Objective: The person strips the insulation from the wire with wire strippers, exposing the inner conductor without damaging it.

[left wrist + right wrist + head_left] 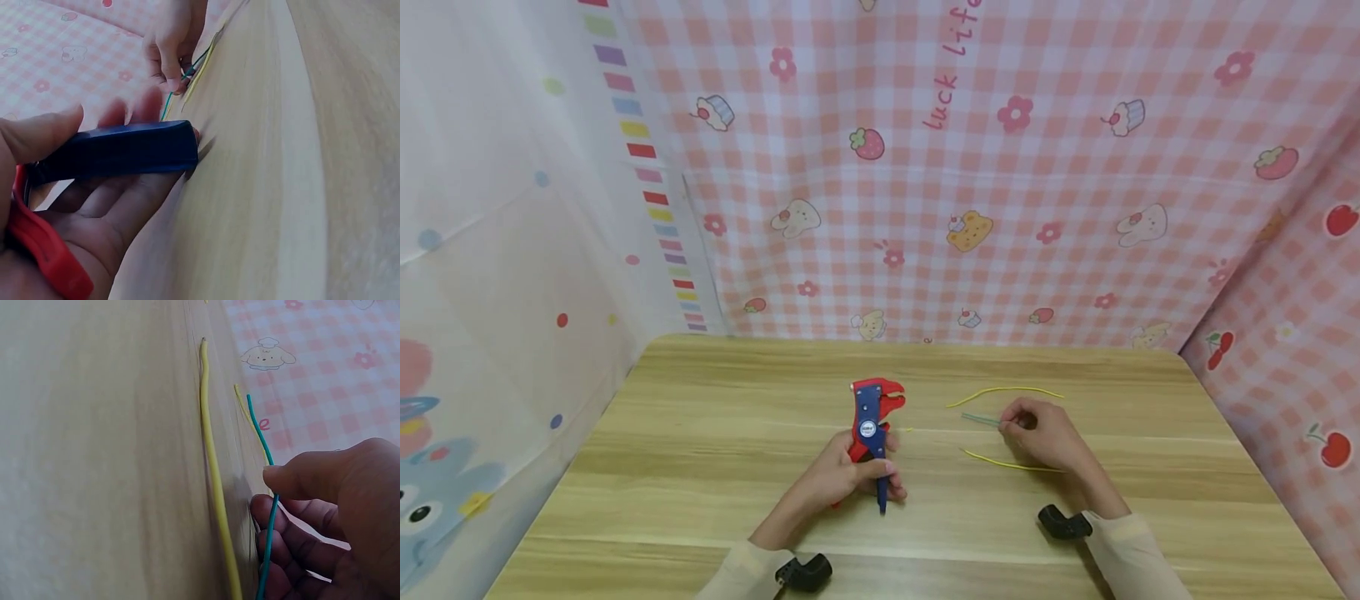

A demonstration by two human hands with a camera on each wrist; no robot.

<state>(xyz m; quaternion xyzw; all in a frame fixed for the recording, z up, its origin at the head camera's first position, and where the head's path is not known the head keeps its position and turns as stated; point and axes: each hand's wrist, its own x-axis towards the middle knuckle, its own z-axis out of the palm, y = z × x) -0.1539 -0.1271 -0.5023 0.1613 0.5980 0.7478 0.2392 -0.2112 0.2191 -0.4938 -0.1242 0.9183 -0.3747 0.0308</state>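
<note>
My left hand (838,477) grips a wire stripper (868,407) with a blue body and red jaws, held head up over the middle of the table. In the left wrist view its blue handle (119,151) lies between thumb and fingers, with the red handle (51,253) against the palm. On the right, my right hand (1051,435) pinches a green wire (980,418) between thumb and fingertips. One end of the green wire (257,428) points out past the thumb toward the stripper; a gap separates the two.
One yellow wire (1011,388) lies behind my right hand, and another yellow wire (1003,462) lies in front of it. A tiny yellow scrap (909,430) is just right of the stripper. The wooden table (700,417) meets a checked cloth curtain (925,283) at the back.
</note>
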